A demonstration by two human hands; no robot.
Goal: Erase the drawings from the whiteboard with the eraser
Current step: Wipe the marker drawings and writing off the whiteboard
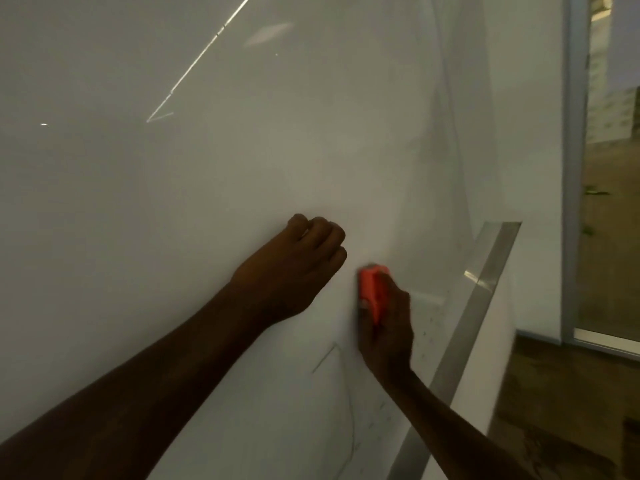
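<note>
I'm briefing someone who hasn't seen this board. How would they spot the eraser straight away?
Start at the big whiteboard and drop to its lower right, near the metal edge strip. The eraser is the small block the right hand presses against the board. It is the only bright orange thing; the left hand beside it is a bare fist.

large glossy whiteboard (207, 188): white, greyed in dim light, crossed by a bright diagonal reflected streak
faint drawn lines (332, 358): thin grey-green marks near the whiteboard's lower edge
small block eraser (370, 289): bright orange-red, plain
metal whiteboard frame strip (485, 282): silver-grey, with one bright glint
floor beyond the whiteboard's right edge (571, 393): mottled brown
</note>
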